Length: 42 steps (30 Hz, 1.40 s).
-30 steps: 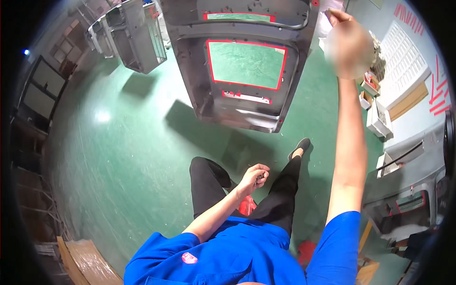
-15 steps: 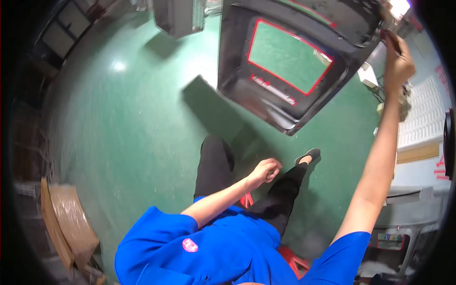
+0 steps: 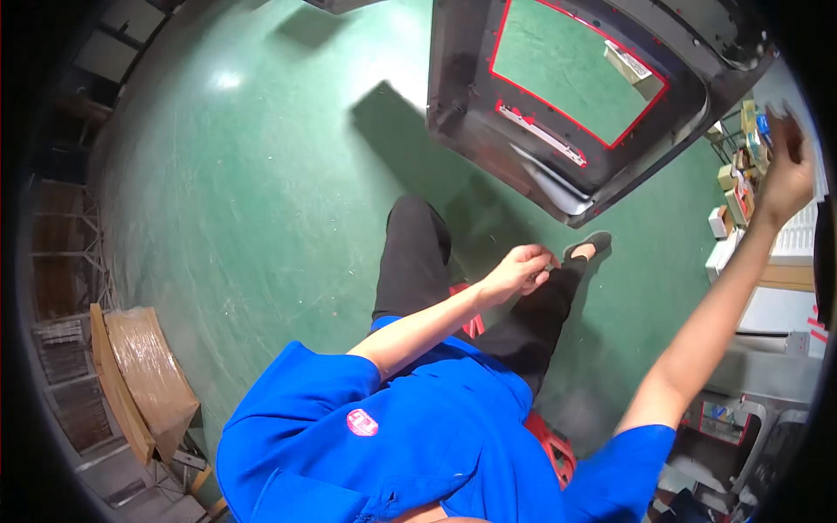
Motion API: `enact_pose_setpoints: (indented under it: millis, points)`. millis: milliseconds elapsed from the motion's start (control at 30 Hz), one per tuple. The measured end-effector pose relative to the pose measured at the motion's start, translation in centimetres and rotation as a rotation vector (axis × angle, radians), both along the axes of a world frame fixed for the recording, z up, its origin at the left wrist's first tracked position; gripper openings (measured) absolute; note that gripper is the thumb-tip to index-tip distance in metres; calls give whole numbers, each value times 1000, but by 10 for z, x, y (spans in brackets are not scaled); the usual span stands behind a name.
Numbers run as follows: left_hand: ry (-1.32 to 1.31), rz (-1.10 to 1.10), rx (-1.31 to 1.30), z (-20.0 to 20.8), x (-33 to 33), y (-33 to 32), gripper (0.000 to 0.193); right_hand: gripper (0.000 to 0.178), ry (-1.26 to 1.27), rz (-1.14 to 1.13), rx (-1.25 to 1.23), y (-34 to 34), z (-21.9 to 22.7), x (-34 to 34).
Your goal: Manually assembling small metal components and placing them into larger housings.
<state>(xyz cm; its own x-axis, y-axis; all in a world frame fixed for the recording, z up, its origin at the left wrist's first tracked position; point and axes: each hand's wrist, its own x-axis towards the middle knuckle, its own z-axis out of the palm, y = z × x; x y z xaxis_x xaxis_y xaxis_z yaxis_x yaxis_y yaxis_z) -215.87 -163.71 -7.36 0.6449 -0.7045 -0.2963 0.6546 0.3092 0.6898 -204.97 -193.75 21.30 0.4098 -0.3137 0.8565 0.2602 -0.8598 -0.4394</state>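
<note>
A large dark grey moulded panel (image 3: pixel 488 148) with a red-edged rectangular opening stands in front of me, tilted. Below the opening, a pale strip (image 3: pixel 540 132) with red bits at its ends is set into it. My left hand (image 3: pixel 523 270) is held over my lap, fingers curled together; what they may hold is hidden. Stretched far out to the right, my right hand (image 3: pixel 787 174) is beyond the panel's right edge and apart from it. Its fingers extend upward in shadow beside a small blue item (image 3: pixel 764 125), and I see nothing held in them.
Green floor (image 3: pixel 253 200) spreads to the left. Wrapped brown boards (image 3: pixel 153 366) lean at the lower left. Boxes (image 3: pixel 741 200) and a white slotted sheet (image 3: pixel 795 237) are on the right. Beneath me shows a red stool (image 3: pixel 554 449). Another grey framed part (image 3: pixel 758 436) is at the lower right.
My right hand has left the panel's upper right edge and moved outward to the right. My left hand stays curled over my lap. The view has shifted, so the panel appears higher and farther right.
</note>
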Motion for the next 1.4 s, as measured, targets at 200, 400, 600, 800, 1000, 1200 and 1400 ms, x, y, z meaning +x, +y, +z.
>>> enact_pose_setpoints:
  millis: [200,400,600,800,1000,1200,1400]
  points:
    - [-29,98,18,0,-1,7,28,13,942,472,560,142,-215,-119]
    - [-16,-1,51,-30,-5,5,36,19,773,789,1125,168,-281,-151]
    - [-96,-13,62,-39,-1,-7,39,24,997,665,704,130,-288,-148]
    - [-564,241,497,-60,73,-7,41,13,845,611,1031,101,-307,-147]
    - [-1038,123,1032,-103,101,-5,52,11,832,531,951,98,-350,-192]
    - [-1179,-24,1356,-111,107,-9,69,18,926,579,944,76,-388,-259]
    - [-1142,-107,1472,-92,112,-22,76,13,899,570,1217,63,-406,-304]
